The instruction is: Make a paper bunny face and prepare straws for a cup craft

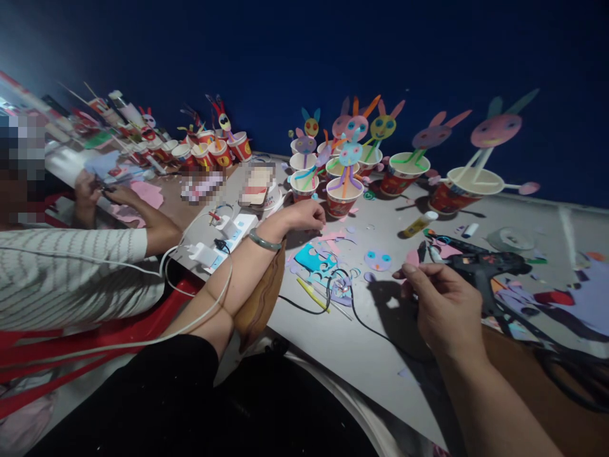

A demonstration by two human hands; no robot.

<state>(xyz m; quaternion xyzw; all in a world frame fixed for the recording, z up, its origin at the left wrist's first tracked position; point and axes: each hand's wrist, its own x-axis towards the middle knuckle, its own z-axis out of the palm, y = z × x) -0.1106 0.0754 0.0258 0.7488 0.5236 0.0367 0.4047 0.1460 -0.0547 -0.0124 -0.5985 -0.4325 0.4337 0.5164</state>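
Observation:
My left hand [307, 216], a bangle on its wrist, hovers or rests near the front paper cups with its fingers curled in. Whatever may be inside those fingers is hidden. With thumb and fingers pinched, my right hand [450, 304] appears to hold a small pink paper piece [413, 256]. Just beyond it lies a black glue gun [490, 263]. Between the hands are a pale round paper face [378, 259] with blue eyes and a blue sheet with cut-out holes [314, 259]. A red-printed paper cup [343, 202] carrying a rabbit-faced figure stands close to my left hand.
Several cups with eared figures line the blue wall. A glue stick [419, 225], tape roll [511, 239] and black-handled scissors [575, 377] lie rightward. A power strip [233, 238] and cables are at left. A co-worker's hands [102, 193] work beside me.

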